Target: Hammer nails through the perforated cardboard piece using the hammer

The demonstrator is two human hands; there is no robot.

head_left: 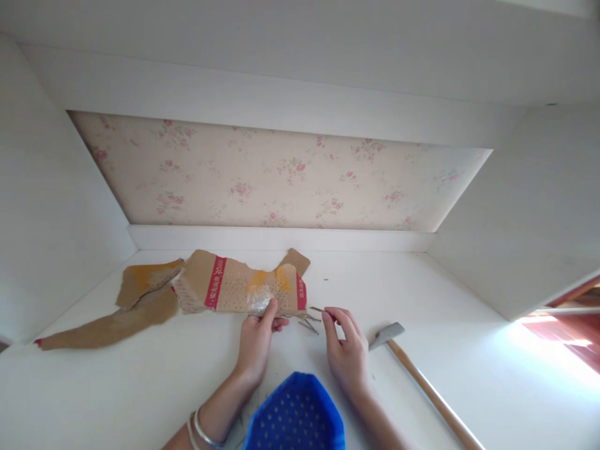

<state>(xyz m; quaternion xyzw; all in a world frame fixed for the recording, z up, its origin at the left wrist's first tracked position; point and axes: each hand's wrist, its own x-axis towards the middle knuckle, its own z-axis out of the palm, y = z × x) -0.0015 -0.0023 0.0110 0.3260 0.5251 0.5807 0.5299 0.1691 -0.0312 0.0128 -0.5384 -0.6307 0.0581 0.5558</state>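
Note:
My left hand (257, 337) pinches the lower edge of a torn cardboard piece (234, 287) that is pricked with many small holes and has red stripes and tape on it. My right hand (344, 350) pinches a thin nail (317, 309) by its end, close to the cardboard's right edge. A few more nails (308, 324) lie loose on the white surface between my two hands. A hammer (422, 381) with a wooden handle lies just right of my right hand.
More torn brown cardboard strips (122, 312) lie to the left. A blue perforated basket (296, 415) sits at the near edge between my forearms. White side walls (56, 219) and floral wallpaper (281, 181) enclose the white shelf surface (445, 300).

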